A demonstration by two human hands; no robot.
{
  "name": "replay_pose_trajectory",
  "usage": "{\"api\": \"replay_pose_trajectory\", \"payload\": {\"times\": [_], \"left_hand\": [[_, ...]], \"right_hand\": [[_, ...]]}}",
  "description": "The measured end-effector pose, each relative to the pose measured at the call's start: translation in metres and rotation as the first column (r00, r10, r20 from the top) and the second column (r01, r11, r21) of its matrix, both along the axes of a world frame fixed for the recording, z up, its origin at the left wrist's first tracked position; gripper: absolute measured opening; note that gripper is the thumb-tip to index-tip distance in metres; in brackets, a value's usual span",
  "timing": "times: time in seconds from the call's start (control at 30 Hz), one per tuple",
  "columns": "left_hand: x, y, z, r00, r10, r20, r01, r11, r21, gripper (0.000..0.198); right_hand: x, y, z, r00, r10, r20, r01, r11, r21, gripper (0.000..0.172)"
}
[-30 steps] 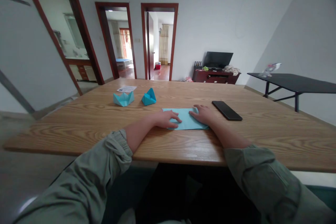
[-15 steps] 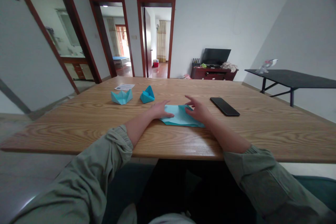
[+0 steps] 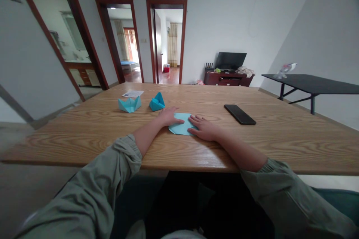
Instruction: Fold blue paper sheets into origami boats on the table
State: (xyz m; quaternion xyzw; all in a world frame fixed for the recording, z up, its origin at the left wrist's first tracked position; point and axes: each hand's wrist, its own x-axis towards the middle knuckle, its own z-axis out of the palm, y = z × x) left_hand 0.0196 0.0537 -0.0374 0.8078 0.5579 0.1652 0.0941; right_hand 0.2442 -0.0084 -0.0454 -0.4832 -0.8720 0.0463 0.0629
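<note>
A light blue sheet of paper [image 3: 181, 127], folded over, lies flat on the wooden table [image 3: 275, 138] in front of me. My left hand [image 3: 169, 116] rests on its far left corner with fingers stretched flat. My right hand [image 3: 204, 128] lies palm down on its right part, fingers spread and pointing left, covering much of the sheet. Neither hand grips anything.
Two folded blue paper figures, one [image 3: 129, 104] and the other [image 3: 157, 102], stand further back on the left, with a white slip [image 3: 132, 93] behind them. A black phone [image 3: 239, 114] lies to the right. A black side table [image 3: 314, 84] stands at right.
The paper was folded over from the right and is now narrower. My right hand moved left and came down flat on it. My left hand stayed on the left corner.
</note>
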Motion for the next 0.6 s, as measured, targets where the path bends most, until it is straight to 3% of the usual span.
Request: {"api": "replay_pose_trajectory", "payload": {"times": [0.13,0.3,0.47,0.6], "left_hand": [[-0.002,0.003,0.003,0.998,0.036,0.058,-0.033,0.999,-0.043,0.084],[-0.006,0.003,0.004,0.998,0.044,-0.033,-0.044,0.999,-0.004,0.085],[-0.009,0.003,0.008,0.999,0.033,-0.041,-0.036,0.997,-0.063,0.087],[-0.009,0.003,0.008,0.993,0.065,-0.095,-0.068,0.997,-0.033,0.087]], "right_hand": [[0.000,-0.001,0.001,1.000,-0.008,-0.009,0.008,1.000,-0.018,0.083],[0.000,-0.005,0.008,0.992,0.047,-0.120,-0.052,0.998,-0.040,0.081],[-0.001,-0.010,0.013,0.977,0.006,-0.213,-0.021,0.997,-0.068,0.077],[-0.001,-0.010,0.013,0.975,0.000,-0.223,-0.015,0.998,-0.067,0.077]]}}
